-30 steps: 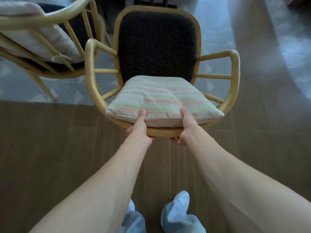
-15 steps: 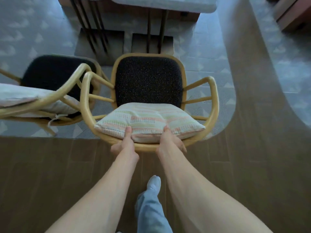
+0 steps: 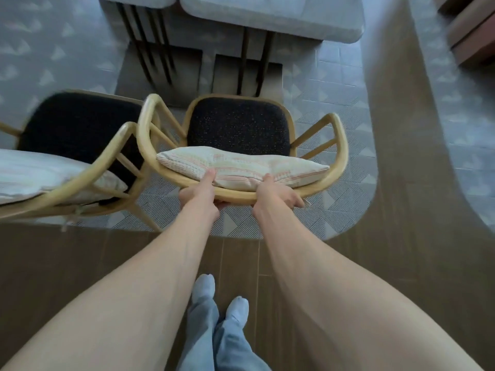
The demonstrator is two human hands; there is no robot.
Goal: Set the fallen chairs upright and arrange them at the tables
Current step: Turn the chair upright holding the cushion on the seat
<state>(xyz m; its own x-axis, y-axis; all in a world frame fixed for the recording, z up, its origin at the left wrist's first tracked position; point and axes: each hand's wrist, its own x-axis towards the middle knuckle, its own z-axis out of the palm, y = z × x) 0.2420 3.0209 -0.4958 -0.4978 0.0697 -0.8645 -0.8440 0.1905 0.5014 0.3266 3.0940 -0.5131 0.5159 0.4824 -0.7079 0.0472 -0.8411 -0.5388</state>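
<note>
A rattan armchair [image 3: 341, 145] with a dark speckled backrest and a striped seat cushion [image 3: 241, 167] stands upright in front of me, its back toward the white table [image 3: 270, 17]. My left hand [image 3: 201, 192] grips the front rim of its seat, thumb on the cushion's edge. My right hand [image 3: 276, 191] grips the same rim a little to the right, fingers curled under it. A second, matching armchair [image 3: 112, 153] stands upright at the left, its arm close beside the first chair's arm.
The chairs stand on a grey patterned carpet [image 3: 334, 199]; I stand on brown wood flooring [image 3: 401, 183] that curves round the carpet's right side. Dark table legs [image 3: 251, 65] rise behind the chair. A wooden piece of furniture [image 3: 474, 33] sits at the far right.
The chair I hold has moved forward, off the wood floor onto the carpet toward the table. Both hands keep their grip on the seat rim. My feet have stepped after it.
</note>
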